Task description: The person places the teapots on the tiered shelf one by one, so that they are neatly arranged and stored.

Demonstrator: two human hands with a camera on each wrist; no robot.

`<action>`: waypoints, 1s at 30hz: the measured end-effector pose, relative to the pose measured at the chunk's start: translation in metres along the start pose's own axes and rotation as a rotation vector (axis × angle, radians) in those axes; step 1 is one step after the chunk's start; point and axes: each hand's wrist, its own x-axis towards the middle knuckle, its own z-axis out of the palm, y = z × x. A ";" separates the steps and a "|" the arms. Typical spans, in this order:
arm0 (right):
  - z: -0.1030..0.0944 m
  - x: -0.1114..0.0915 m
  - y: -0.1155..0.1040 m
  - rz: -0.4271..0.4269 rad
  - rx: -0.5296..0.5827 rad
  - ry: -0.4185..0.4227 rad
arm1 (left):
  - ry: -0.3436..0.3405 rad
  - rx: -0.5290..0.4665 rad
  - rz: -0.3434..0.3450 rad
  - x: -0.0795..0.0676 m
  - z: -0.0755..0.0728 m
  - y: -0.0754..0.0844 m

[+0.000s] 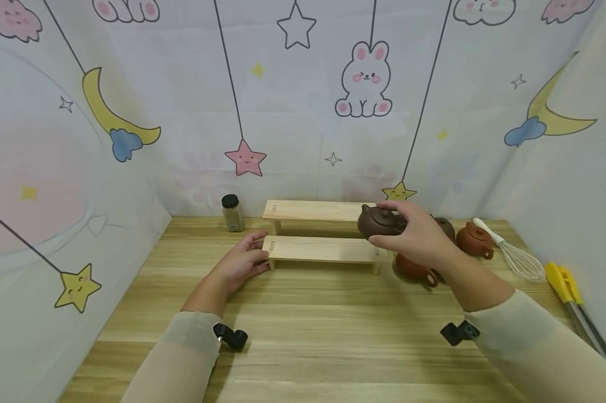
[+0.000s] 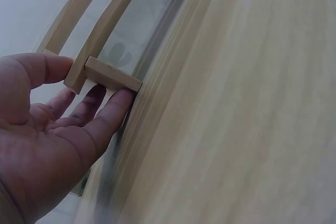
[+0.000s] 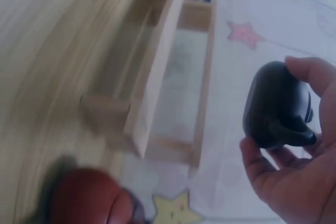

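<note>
A dark brown teapot [image 1: 378, 222] is held up in my right hand [image 1: 423, 238], over the right end of a two-tier wooden shelf [image 1: 323, 248]. In the right wrist view the teapot [image 3: 275, 106] sits between thumb and fingers, its spout pointing toward the palm side. At the shelf's left end, my left hand [image 1: 239, 263] grips the lower tier. The left wrist view shows the thumb on the board's end [image 2: 79, 74] and fingers against the leg [image 2: 113, 74]. Below my right hand stands a reddish-brown teapot [image 1: 414, 270], partly hidden by the forearm.
Another reddish teapot [image 1: 474, 239] and a dark one [image 1: 445, 228] stand at the right, beside a whisk [image 1: 519, 257] and yellow-handled tongs [image 1: 567, 288]. A black-lidded jar [image 1: 233, 214] is at the back left. A printed curtain [image 1: 303, 123] borders the wooden table [image 1: 323, 336].
</note>
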 end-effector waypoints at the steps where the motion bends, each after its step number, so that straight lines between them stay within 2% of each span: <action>1: 0.006 0.006 -0.004 -0.009 0.017 -0.008 | 0.000 -0.001 0.001 0.000 0.000 0.000; 9: 0.043 0.048 -0.037 -0.032 0.072 -0.048 | -0.010 -0.015 0.007 0.000 0.003 -0.001; 15: 0.065 0.083 -0.059 -0.079 0.071 -0.029 | 0.001 -0.020 0.008 0.000 0.001 0.000; 22: 0.087 0.119 -0.074 -0.110 0.127 -0.043 | -0.001 -0.010 0.002 0.001 0.001 0.000; 30: 0.105 0.146 -0.083 -0.106 0.090 -0.033 | -0.005 -0.004 0.001 0.001 0.001 0.000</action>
